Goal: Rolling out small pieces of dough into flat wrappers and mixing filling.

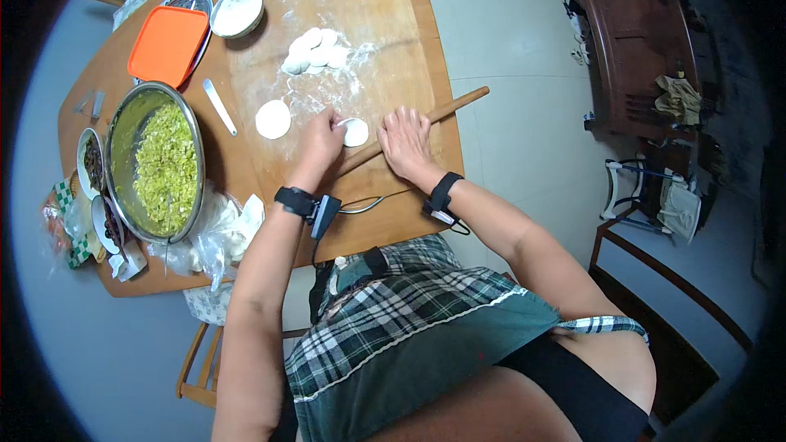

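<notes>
My left hand (322, 138) pinches the edge of a small round dough wrapper (355, 132) on the floured wooden table. Under the palm and fingers of my right hand (405, 140) lies a wooden rolling pin (459, 103), slanting from lower left to upper right. The pin's right end reaches past the table edge, and its lower left part passes behind my left wrist. A flat rolled wrapper (273, 120) rests left of my left hand. Farther back, a cluster of dough pieces (315, 51) sits in scattered flour.
At the left stands a large metal bowl (199, 162) of chopped green vegetable. A white spatula-like tool (219, 107) lies beside it. Behind are an orange tray (168, 43) and a bowl of flour (237, 12). Plastic bags (215, 245) and small bowls (91, 162) crowd the left edge.
</notes>
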The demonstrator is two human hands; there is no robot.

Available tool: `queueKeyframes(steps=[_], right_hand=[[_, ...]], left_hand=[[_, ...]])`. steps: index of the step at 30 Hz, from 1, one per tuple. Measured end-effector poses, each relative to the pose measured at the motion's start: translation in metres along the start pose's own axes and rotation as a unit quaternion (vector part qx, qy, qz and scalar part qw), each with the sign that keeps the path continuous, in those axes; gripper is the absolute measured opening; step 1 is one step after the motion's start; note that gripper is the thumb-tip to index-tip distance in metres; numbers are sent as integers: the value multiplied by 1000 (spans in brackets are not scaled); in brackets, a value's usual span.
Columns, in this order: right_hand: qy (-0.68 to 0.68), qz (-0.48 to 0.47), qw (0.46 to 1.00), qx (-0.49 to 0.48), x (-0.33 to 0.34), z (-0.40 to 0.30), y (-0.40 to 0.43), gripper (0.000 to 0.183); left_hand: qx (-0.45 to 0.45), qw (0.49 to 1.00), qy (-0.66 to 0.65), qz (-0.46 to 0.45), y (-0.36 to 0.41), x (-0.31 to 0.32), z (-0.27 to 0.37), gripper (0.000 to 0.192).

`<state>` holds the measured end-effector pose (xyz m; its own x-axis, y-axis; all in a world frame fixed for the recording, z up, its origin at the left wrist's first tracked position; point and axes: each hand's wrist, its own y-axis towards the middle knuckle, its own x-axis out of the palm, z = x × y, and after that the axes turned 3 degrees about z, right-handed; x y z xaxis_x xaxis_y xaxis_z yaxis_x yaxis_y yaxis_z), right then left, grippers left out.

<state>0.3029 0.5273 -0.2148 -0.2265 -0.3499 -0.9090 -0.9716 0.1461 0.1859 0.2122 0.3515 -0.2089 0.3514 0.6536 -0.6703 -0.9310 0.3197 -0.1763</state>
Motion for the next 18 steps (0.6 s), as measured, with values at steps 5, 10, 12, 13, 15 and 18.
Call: queueKeyframes(steps=[5,10,12,13,15,18], right_hand=[[-40,27,999,-3,9,-4,60,22],[-15,80,997,12,15,-8,92,22],[-2,30,1000,-4,15,-5,53,21],[-4,13,1000,-8,14,-2,27,20],[-4,-2,1000,-27,7,4,-7,20],[-5,-22,999,-26,3,0,6,19]], left_hand=[[25,997,34,-66,9,-5,8,13],[127,992,10,-16,17,-5,28,9],[150,988,22,-22,12,-4,9,9],[112,993,18,-14,6,-5,5,10],[3,1000,-2,-7,-5,-11,8,11],[13,996,-18,-82,-12,-18,8,12]])
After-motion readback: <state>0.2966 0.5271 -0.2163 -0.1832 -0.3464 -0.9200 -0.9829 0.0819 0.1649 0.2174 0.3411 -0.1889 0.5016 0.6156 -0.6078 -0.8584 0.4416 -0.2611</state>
